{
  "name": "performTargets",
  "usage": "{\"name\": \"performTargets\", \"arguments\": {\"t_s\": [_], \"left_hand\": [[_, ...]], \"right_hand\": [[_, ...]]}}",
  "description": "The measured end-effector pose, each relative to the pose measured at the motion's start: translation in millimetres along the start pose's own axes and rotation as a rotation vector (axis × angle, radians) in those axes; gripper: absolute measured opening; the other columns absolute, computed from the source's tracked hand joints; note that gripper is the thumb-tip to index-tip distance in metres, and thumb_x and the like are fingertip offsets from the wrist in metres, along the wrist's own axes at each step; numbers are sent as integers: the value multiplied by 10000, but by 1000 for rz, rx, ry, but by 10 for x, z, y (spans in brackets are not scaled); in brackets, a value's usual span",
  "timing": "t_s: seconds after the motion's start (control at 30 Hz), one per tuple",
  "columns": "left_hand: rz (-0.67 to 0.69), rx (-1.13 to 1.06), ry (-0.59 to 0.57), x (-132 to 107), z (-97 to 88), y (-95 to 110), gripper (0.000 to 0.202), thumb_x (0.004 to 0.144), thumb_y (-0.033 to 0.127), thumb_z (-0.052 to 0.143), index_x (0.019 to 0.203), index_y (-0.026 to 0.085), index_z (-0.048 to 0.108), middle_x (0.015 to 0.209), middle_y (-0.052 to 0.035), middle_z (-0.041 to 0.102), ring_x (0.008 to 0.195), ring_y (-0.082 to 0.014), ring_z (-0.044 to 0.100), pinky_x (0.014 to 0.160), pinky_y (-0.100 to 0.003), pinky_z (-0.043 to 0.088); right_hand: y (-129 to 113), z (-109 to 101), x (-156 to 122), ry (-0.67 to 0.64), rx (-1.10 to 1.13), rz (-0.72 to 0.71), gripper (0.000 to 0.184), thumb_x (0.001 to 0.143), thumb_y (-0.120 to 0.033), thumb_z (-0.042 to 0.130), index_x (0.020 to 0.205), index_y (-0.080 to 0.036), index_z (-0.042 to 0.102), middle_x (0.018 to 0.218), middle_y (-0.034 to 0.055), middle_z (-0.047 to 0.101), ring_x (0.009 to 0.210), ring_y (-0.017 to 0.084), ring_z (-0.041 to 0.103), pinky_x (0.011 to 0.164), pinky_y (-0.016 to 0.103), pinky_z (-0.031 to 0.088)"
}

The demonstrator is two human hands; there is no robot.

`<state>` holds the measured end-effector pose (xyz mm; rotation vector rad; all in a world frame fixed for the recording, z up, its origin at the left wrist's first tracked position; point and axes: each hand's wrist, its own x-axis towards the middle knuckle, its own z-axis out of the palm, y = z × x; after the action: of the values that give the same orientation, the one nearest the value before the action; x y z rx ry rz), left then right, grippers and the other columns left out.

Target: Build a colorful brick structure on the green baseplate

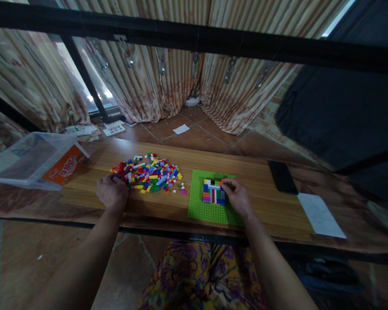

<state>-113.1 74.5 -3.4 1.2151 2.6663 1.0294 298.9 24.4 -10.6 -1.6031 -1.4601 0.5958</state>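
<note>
A heap of small multicoloured toy bricks (151, 175) lies on the wooden table, left of the middle. My left hand (111, 192) is at the heap's left end, its fingers curled in among red and dark bricks; the fingertips are hidden. On a green baseplate (196, 211) sits a flat, roughly square build of coloured bricks (213, 196), with white, red and blue in its middle. Above the build's top right corner, my right hand (238, 197) has thumb and forefinger closed on an orange brick (221, 184). Whether that brick is pressed down, I cannot tell.
A clear plastic box (29, 150) with an orange label stands at the table's left end. To the right lie a black phone (283, 177) and a white paper sheet (321, 215). A dark metal bar (181, 32) crosses the view above, before striped curtains (142, 82).
</note>
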Motion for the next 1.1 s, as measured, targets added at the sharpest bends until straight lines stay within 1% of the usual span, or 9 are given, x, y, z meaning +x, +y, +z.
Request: {"name": "performTargets", "arguments": {"t_s": [0.13,0.23,0.33,0.47,0.63,0.8,1.0,1.1], "left_hand": [[5,2,-3,-7,-16,13,346,874,219,445,1088,97,689,1111,-218,606,1053,-340,580,918,-497,460],[5,13,-8,0,-11,7,349,878,228,436,1083,97,685,1106,-206,607,1050,-332,577,918,-480,450],[0,19,-7,8,8,-6,348,878,237,436,1081,104,685,1105,-189,607,1036,-318,581,906,-461,452],[4,19,11,2,17,-8,345,871,230,439,1074,112,692,1097,-193,609,1035,-318,584,898,-456,458],[9,15,5,-8,-3,11,334,865,213,435,1059,110,687,1073,-197,605,1036,-323,577,903,-464,457],[4,36,6,-7,1,2,337,867,242,441,1077,129,679,1092,-183,602,1043,-307,577,921,-442,456],[14,41,3,-9,6,-7,350,873,245,430,1089,136,684,1107,-178,613,1053,-302,579,937,-434,451],[1,41,2,-5,10,-5,350,877,248,431,1092,139,684,1111,-174,613,1046,-296,582,938,-430,452]], "right_hand": [[7,5,-2,6,2,21,256,794,-414,603,927,-223,709,1019,66,703,981,235,622,939,426,444],[20,4,2,3,3,35,267,785,-425,612,923,-220,714,1014,66,707,962,236,625,929,429,451],[31,-2,12,-21,32,49,262,782,-421,616,915,-219,716,990,60,707,931,225,632,910,414,463],[32,-16,36,-49,55,65,250,761,-403,633,907,-217,716,967,49,709,902,212,640,891,401,478],[28,-41,86,-93,70,86,225,740,-384,643,876,-222,719,929,40,725,863,208,657,852,399,505],[22,-62,115,-129,76,89,230,731,-371,647,879,-213,725,900,43,736,840,210,669,846,408,509],[12,-84,104,-119,115,114,267,719,-400,683,900,-213,740,946,55,743,881,219,675,884,424,504],[21,-95,72,-79,145,141,325,677,-396,731,948,-217,745,1018,70,742,939,234,675,929,444,489]]}}
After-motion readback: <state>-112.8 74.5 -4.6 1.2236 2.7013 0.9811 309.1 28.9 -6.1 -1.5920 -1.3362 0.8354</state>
